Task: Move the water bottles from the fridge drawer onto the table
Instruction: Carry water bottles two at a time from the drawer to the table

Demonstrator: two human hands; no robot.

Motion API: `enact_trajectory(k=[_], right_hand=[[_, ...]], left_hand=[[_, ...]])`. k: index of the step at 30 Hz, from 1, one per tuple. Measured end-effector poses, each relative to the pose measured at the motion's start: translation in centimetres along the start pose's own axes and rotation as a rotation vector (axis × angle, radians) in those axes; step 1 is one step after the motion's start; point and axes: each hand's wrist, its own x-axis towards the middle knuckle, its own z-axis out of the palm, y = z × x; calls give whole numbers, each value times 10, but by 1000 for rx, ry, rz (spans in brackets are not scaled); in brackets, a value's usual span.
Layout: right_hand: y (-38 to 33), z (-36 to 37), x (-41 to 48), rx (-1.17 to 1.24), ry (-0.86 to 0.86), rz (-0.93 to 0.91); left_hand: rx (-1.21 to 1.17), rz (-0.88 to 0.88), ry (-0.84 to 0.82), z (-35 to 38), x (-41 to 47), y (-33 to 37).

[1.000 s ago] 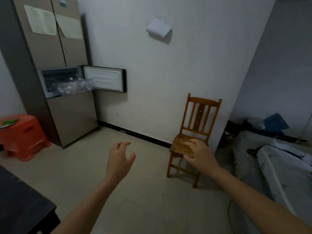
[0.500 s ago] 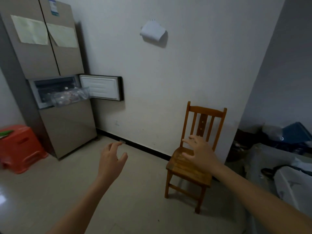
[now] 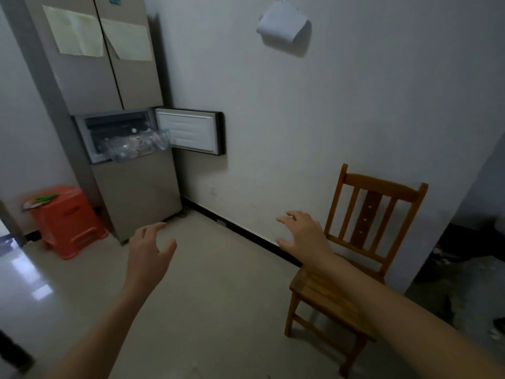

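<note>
Water bottles [image 3: 126, 150] lie as a blurred, clear jumble in the see-through drawer [image 3: 164, 138], which juts out of the open middle compartment of the tall beige fridge [image 3: 136, 192]; their number cannot be told. The compartment's small door [image 3: 191, 132] stands swung out to the right, close along the white wall [image 3: 300, 119]. 2 pale paper sheets [image 3: 72, 34] are stuck on the fridge's upper doors. Well short of the drawer, the person's left hand [image 3: 149, 255] is raised over the tiled floor [image 3: 218, 296], fingers loosely spread and curved, holding nothing. The right hand [image 3: 303, 236] hangs about level with it, palm down, fingers splayed wide, also holding nothing, in front of a wooden chair [image 3: 369, 214] set against the wall. An orange plastic stool [image 3: 65, 222] with something green on top stands at the fridge's left side. A curled white sheet [image 3: 282, 28] hangs high on the wall.
</note>
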Motion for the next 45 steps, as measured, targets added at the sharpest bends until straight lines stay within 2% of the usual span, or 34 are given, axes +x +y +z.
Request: enact_trajectory(k=[9, 18, 33, 40, 45], right_hand=[[3, 34, 165, -43, -6, -97], [30, 76, 281, -18, -25, -74], [102, 134, 545, 63, -29, -310], [98, 187, 624, 98, -118, -364], [62, 235, 699, 135, -170, -445]], left_hand=[[-15, -59, 69, 46, 134, -42], [-55, -73, 67, 104, 244, -65], [10, -162, 216, 221, 445, -74], [84, -262, 236, 236, 483, -109], [120, -328, 283, 236, 533, -167]])
